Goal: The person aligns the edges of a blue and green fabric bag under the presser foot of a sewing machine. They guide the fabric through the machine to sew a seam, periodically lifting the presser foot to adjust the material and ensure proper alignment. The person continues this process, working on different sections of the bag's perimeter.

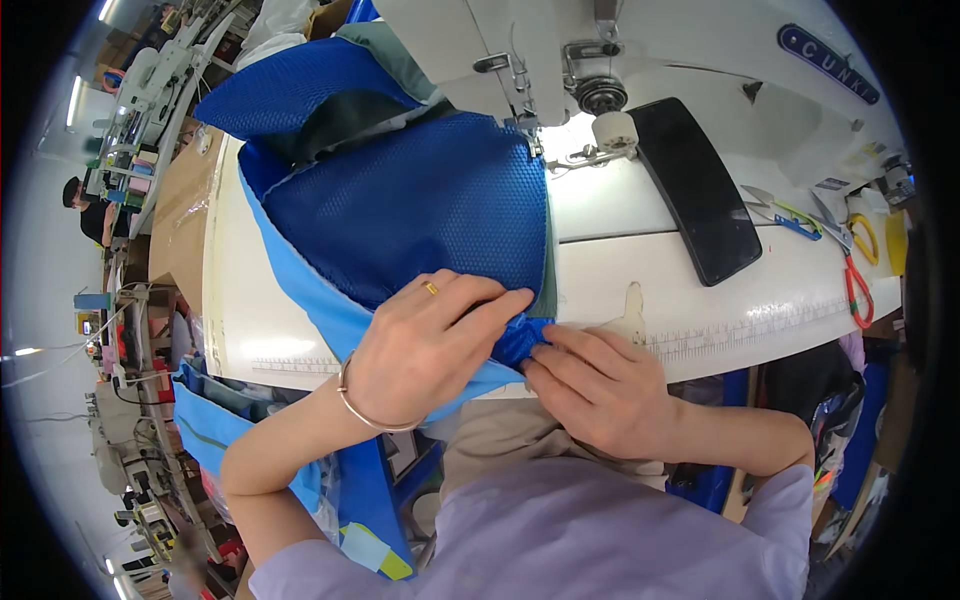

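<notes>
A blue textured fabric piece (400, 210), with grey-green and light blue layers around it, lies under the sewing machine's presser foot (535, 150), its right edge by the needle. My left hand (425, 345), with a ring and a bangle, presses fingertips on the near right corner of this piece. Just to its right, my right hand (600, 390) has its fingers closed on a bright blue folded strip (522, 337) at that corner. The fabric hides some of my fingertips.
A black phone (697, 190), scissors (855, 290) and snips (785, 215) lie right of the needle on the white table (610, 260), which has a printed ruler along its front edge. Cardboard (180, 220) borders the left. Another person (90, 215) is among machines at far left.
</notes>
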### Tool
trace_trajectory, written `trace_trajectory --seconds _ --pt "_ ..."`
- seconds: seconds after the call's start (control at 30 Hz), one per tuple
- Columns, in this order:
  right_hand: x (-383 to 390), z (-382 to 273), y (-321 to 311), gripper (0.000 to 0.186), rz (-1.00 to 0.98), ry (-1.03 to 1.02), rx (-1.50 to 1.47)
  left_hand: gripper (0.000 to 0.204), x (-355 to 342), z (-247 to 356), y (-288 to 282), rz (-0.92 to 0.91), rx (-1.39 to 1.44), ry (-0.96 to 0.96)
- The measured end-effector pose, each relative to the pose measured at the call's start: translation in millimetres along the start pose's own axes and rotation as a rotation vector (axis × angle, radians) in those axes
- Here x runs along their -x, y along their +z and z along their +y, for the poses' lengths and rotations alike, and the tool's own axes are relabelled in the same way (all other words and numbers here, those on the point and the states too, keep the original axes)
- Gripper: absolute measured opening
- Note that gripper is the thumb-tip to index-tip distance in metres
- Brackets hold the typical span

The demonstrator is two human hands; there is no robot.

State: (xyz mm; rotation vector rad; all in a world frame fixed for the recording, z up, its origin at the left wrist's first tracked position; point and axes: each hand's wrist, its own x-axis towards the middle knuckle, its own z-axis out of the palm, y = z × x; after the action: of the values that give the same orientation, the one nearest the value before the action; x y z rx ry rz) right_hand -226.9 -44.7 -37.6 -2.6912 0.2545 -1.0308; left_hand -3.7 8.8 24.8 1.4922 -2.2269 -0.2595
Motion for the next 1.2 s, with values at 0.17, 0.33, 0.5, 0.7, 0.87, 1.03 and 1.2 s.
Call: trace_trajectory --seconds 0.17,0.33,0.5,0.7,0.87,1.03,1.2 --pt "-2 0 -1 0.031 -0.034 -0.029 0.038 0.046 -3 2 8 -0.009 -0.140 0.084" --pt "-2 3 -4 0.030 -0.066 -0.058 0.045 0.046 -8 5 11 -0.053 -0.191 0.113" --pt "-5 8 -7 0.029 -0.083 -0.091 0.038 0.043 -13 3 12 -0.105 -0.171 0.120" --pt "-11 16 -11 0.029 -0.103 -0.110 0.017 0.040 -15 -7 -6 0.052 0.032 0.014" --pt "-9 18 -12 0.030 -0.099 -0.122 0.022 0.038 -26 -2 -40 0.064 0.026 -0.141" --pt "-13 20 -14 0.030 -0.140 -0.173 0.042 0.040 -11 2 3 -0.026 -0.073 0.036" --pt "-17 27 -16 0.028 -0.164 -0.205 0.050 0.045 -13 -1 11 -0.037 -0.087 0.061"
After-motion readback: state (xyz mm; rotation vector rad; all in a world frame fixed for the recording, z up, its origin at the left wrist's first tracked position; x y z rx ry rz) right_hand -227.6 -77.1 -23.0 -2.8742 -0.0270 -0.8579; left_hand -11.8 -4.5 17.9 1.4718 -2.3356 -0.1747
